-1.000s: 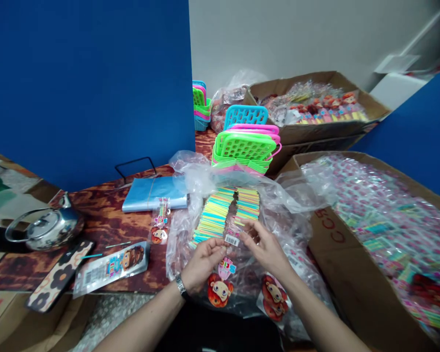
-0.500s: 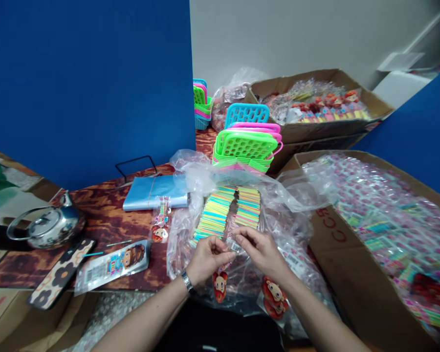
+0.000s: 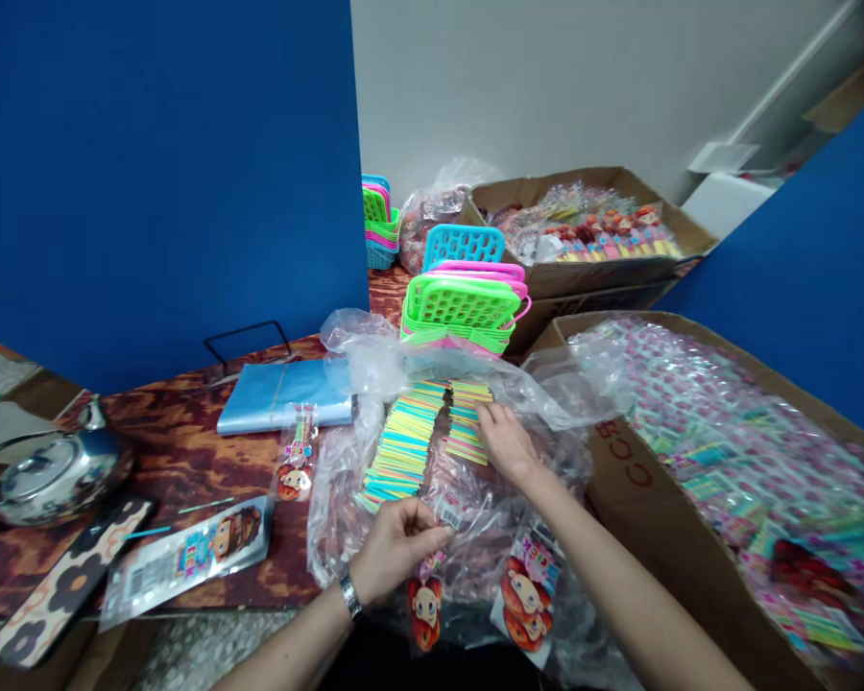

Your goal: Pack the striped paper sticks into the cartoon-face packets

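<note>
My left hand [image 3: 396, 545] pinches the top of a small clear packet [image 3: 432, 576] with a cartoon-head card at its bottom; the packet hangs down from the fingers. My right hand [image 3: 502, 440] reaches forward into an open clear plastic bag [image 3: 374, 374] and rests with its fingers bent on two rows of thin sticks in bright colours [image 3: 410, 441]. I cannot see whether those fingers have any stick between them. Another cartoon packet [image 3: 525, 600] lies below the right forearm.
A brown table [image 3: 180, 441] bears a blue sheet pack [image 3: 280, 395], two more packets [image 3: 187, 559], a metal kettle [image 3: 50, 470] and a flowered case [image 3: 58, 585]. Stacked plastic baskets [image 3: 461, 302] stand behind the bag. Cardboard boxes [image 3: 619, 461] of packets fill the right and back.
My right hand let go of the packet and moved forward onto the coloured sticks. My left hand keeps the packet, which now hangs lower. The camera view shifted slightly right and down.
</note>
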Demonstrator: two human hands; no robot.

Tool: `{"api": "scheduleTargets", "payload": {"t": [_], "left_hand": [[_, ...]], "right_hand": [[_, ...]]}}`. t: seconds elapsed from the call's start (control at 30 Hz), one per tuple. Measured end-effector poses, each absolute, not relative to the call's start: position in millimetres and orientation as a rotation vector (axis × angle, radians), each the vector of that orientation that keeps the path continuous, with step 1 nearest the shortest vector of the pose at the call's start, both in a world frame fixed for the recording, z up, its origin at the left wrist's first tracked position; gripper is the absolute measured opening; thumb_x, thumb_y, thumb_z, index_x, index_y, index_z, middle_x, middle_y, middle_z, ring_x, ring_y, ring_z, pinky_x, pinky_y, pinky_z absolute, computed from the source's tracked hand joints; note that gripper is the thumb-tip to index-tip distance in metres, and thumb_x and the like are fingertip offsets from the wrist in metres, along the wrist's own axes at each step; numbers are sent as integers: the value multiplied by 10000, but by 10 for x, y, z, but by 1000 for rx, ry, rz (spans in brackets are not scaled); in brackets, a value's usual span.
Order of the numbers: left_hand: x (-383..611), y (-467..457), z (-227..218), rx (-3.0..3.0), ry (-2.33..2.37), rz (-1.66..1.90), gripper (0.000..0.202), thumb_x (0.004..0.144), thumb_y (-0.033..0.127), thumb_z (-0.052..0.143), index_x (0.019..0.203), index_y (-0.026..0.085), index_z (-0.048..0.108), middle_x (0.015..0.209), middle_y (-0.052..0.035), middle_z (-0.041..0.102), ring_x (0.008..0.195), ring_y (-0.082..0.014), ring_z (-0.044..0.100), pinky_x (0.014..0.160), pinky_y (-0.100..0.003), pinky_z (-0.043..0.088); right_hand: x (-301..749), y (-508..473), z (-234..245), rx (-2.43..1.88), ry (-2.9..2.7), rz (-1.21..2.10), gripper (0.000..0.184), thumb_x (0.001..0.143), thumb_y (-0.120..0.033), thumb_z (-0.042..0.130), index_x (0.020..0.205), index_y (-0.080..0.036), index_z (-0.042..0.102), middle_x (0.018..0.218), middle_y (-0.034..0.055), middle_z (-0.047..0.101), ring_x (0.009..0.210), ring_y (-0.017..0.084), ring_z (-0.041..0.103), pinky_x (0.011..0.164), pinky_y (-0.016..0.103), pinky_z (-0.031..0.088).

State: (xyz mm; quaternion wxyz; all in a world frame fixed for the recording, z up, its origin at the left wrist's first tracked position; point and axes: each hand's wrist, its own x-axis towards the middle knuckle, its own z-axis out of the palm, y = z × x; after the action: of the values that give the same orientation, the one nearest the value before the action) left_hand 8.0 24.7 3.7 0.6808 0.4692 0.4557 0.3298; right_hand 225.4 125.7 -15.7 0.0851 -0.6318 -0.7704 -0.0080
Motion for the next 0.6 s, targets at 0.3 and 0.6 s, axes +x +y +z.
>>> {"api": "scheduleTargets", "payload": {"t": [0.3,0.6], "left_hand": [[56,220,-9,1031,1033,744,356,632,435,703,599,138,508,546,40,459,510,-66,376,485,-191,289],[55,218,-3,1050,1050,741,369,632,459,694,593,142,508,547,35,467,510,-71,379,479,-192,287]], "right_hand": [[2166,1446,-211,-1885,-2499,-190,372,825,-62,343,1148,-102,526,1014,173,581,962,279,496,787,414,433],[2185,1461,-201,-1915,-2525,-153,288,813,-32,342,971,-89,576,938,175,568,927,276,487,763,386,417]]}}
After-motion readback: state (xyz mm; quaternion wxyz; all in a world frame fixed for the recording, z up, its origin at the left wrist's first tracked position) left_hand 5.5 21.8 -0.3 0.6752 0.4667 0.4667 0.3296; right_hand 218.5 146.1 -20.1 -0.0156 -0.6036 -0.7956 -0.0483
